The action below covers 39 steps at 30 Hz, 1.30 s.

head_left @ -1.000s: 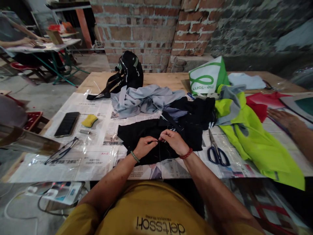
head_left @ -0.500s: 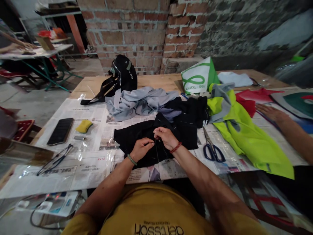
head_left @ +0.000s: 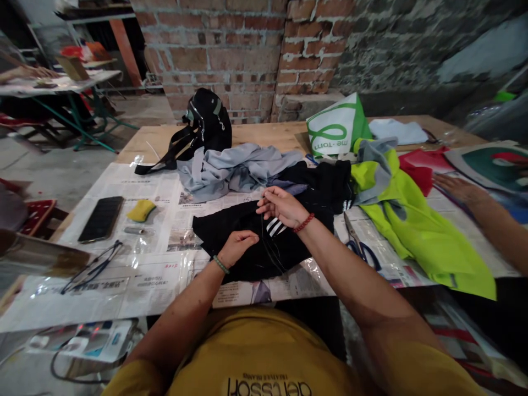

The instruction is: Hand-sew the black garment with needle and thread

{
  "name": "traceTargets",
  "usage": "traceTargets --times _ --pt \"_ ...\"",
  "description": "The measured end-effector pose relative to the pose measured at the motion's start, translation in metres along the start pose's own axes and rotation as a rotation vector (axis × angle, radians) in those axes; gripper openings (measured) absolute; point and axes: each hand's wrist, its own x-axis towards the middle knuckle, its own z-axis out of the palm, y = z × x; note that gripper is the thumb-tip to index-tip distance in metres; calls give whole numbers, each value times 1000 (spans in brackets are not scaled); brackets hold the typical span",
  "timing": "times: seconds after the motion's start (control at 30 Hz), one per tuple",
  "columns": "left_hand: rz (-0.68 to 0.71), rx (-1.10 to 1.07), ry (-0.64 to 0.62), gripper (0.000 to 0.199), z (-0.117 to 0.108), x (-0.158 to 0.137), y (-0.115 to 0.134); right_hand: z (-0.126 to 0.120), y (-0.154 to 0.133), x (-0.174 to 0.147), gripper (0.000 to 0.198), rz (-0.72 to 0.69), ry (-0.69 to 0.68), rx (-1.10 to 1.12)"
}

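Note:
My left hand [head_left: 238,246] rests low over a black garment [head_left: 243,220], thumb and forefinger pressed together; whatever is between them is too small to make out. Higher up and to the right is my right hand [head_left: 284,206], its fingertips pinched on a thin thread [head_left: 262,224] that hangs down to the cloth. A needle cannot be made out. White stripes [head_left: 275,226] show on the garment beneath my right wrist. Dark-handled scissors [head_left: 358,245] lie on the newspaper right of the garment.
Left lie a phone [head_left: 101,219], a yellow sponge [head_left: 141,210], a small cylinder [head_left: 134,230] and glasses [head_left: 94,267]. Behind are grey cloth [head_left: 239,168], a black bag [head_left: 210,121] and a green-white bag [head_left: 332,129]. Right, a neon garment [head_left: 424,225] lies near a co-worker's hand [head_left: 462,190] and an iron [head_left: 490,165].
My right hand has risen and moved away from my left, its fingers looser, with the thread drawn up. White stripes on the black garment have come into sight. The co-worker's iron has shifted left.

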Motion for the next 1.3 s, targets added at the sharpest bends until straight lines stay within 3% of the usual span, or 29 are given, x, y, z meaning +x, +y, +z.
traceTargets --times 0.43,0.6,0.9,1.3 --pt "-87 -94 -2 22 -1 0 0 -10 -68 51 13 -307 124 -182" --pt "-100 -94 1 22 0 -1 3 -8 -88 67 13 -498 169 -236" --pt "-70 -49 -9 22 -2 1 -3 2 -124 77 10 -709 293 -272" --pt "-83 -34 -50 23 -3 1 -3 13 -163 79 16 -872 271 -243"
